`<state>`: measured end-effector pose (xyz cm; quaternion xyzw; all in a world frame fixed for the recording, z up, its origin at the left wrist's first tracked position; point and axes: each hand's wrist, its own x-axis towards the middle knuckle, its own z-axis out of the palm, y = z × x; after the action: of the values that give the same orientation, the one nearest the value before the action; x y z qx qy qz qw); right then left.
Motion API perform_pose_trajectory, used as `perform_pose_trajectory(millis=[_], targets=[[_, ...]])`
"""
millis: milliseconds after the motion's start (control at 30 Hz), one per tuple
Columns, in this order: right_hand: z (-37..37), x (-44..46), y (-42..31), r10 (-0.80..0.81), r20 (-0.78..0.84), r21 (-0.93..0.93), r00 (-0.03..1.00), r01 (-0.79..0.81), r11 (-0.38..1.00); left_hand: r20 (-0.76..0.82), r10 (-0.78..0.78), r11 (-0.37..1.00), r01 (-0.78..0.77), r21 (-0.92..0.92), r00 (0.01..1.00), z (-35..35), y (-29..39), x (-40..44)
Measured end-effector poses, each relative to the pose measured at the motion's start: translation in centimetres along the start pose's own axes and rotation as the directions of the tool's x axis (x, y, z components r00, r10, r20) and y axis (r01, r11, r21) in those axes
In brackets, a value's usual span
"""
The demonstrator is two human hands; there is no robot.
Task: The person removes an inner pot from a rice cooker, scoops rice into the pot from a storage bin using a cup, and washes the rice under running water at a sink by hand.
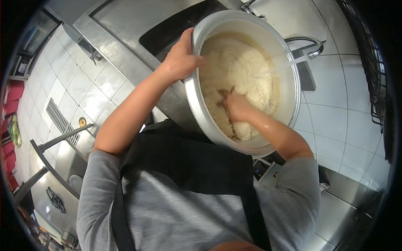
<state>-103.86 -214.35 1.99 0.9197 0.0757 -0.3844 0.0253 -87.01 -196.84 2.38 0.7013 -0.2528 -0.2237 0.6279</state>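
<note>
A large round metal pot (192, 90) holds pale, wet grains (253, 90) in cloudy water. My left hand (181, 60) grips the pot's left rim, with the thumb inside and a little blurred. Inside the pot, my right hand (235, 106) is sunk into the grains near the middle; its fingertips are partly hidden by them, and the fingers look curled. From a curved tap (315, 52) on the right, a stream of water runs into the pot.
Behind the pot lies a dark sink basin (176, 31) in a steel counter (121, 35). A second tap (247, 6) is at the top. A black wire rack (368, 62) hangs at the right. Tiled floor, a drain grate (58, 119) and metal rails (63, 138) show at left.
</note>
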Motion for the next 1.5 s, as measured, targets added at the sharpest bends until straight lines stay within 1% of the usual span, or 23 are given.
perform_pose_trajectory(millis=[67, 200, 300, 367, 433, 467, 500, 533, 567, 633, 733, 833, 900, 967, 1033, 1067, 1100, 1167, 1267, 1333, 1400, 1467, 1500], targets=[[-0.7, 1.4, 2.3, 0.085, -0.268, 0.275, 0.960, -0.008, 0.961, 0.010, 0.022, 1.000, -0.022, -0.018, 1.000, -0.1, -0.4, 0.1], [-7.3, 3.3, 10.9, 0.216, -0.019, 0.331, 0.976, -0.198, 0.923, 0.004, 0.019, 0.999, -0.019, 0.026, 1.000, -0.2, 0.0, 0.0], [-10.0, 3.4, 15.3, 0.565, 0.031, 0.407, 0.825, -0.526, 0.746, 0.015, 0.009, 1.000, -0.009, 0.011, 1.000, -0.2, 0.2, -0.2], [-5.7, 2.6, 19.9, 0.612, 0.022, 0.437, 0.790, -0.558, 0.705, 0.021, 0.011, 1.000, -0.011, -0.017, 1.000, -0.3, 0.3, -0.2], [1.2, 1.1, 23.7, 0.558, 0.000, 0.579, 0.830, -0.455, 0.677, 0.034, -0.011, 1.000, 0.012, -0.023, 0.999, -0.2, 0.2, -0.2], [4.6, -0.3, 23.6, 0.544, 0.008, 0.682, 0.839, -0.403, 0.611, 0.037, -0.021, 0.999, 0.022, -0.029, 0.999, -0.1, 0.1, -0.1], [6.1, -2.1, 21.3, 0.605, 0.024, 0.833, 0.796, -0.350, 0.427, 0.033, -0.016, 1.000, 0.016, -0.013, 0.999, -0.1, 0.2, -0.1], [7.5, -3.5, 19.6, 0.553, 0.194, 0.899, 0.811, -0.372, 0.231, 0.030, -0.012, 1.000, 0.012, 0.004, 0.999, -0.2, 0.3, -0.2], [8.7, -4.7, 18.0, 0.461, 0.347, 0.916, 0.817, -0.401, 0.023, 0.027, -0.009, 1.000, 0.009, 0.023, 1.000, -0.2, 0.3, -0.3], [7.1, -6.5, 12.1, 0.278, 0.420, 0.881, 0.864, -0.315, -0.352, -0.002, 0.038, 0.999, -0.038, 0.026, 0.999, 0.0, -0.4, 0.0], [6.5, -5.7, 8.7, 0.104, 0.373, 0.770, 0.922, -0.245, -0.589, -0.010, 0.046, 0.999, -0.045, 0.028, 0.999, 0.0, -0.5, 0.0], [2.1, -3.7, 8.9, 0.356, 0.225, 0.772, 0.907, 0.057, -0.634, -0.001, 0.040, 0.999, -0.040, 0.020, 0.999, -0.1, -0.2, -0.2], [1.0, -2.1, 13.9, 0.577, 0.227, 0.787, 0.784, 0.201, -0.584, 0.008, 0.025, 1.000, -0.025, 0.010, 1.000, -0.1, 0.0, -0.3], [2.2, 0.6, 19.1, 0.842, -0.001, 0.985, 0.540, 0.148, -0.093, 0.020, -0.008, 1.000, 0.009, -0.011, 1.000, -0.1, 0.2, -0.3], [10.2, 8.3, 32.7, 0.665, -0.325, 0.934, 0.672, 0.338, 0.114, 0.033, -0.003, 1.000, 0.003, -0.015, 0.999, -0.2, 0.3, -0.3], [7.1, 8.9, 28.7, 0.724, -0.384, 0.915, 0.573, 0.129, 0.383, 0.039, -0.002, 1.000, 0.003, -0.016, 0.999, -0.3, 0.3, -0.4], [3.7, 9.4, 24.2, 0.771, -0.437, 0.819, 0.463, -0.150, 0.554, 0.039, -0.002, 1.000, 0.002, -0.016, 0.999, -0.3, 0.3, -0.5], [-1.7, 9.5, 17.0, 0.799, -0.134, 0.939, 0.586, -0.183, 0.291, 0.038, 0.001, 1.000, 0.000, -0.009, 0.999, -0.3, 0.3, -0.4], [-3.1, 9.8, 13.8, 0.511, -0.171, 0.800, 0.842, -0.184, 0.571, 0.012, 0.033, 0.999, -0.033, 0.010, 0.999, -0.4, -0.2, -0.4], [-4.8, 6.1, 8.1, 0.180, -0.202, 0.648, 0.963, -0.007, 0.762, 0.026, 0.019, 1.000, -0.019, -0.019, 0.999, -0.4, 0.0, -0.6], [-6.0, 2.1, 3.3, 0.059, 0.002, 0.500, 0.998, -0.052, 0.864, 0.035, 0.030, 0.999, -0.029, -0.041, 0.999, -0.4, 0.1, -0.5], [-2.8, -1.1, 0.5, -0.080, -0.324, 0.175, 0.943, 0.142, 0.974, 0.039, 0.063, 0.997, -0.061, -0.056, 0.997, -0.4, 0.0, -0.4], [-1.7, -2.3, 0.1, -0.119, -0.307, 0.095, 0.944, 0.155, 0.983, 0.049, 0.054, 0.997, -0.052, -0.050, 0.997, -0.5, 0.0, -0.4]])
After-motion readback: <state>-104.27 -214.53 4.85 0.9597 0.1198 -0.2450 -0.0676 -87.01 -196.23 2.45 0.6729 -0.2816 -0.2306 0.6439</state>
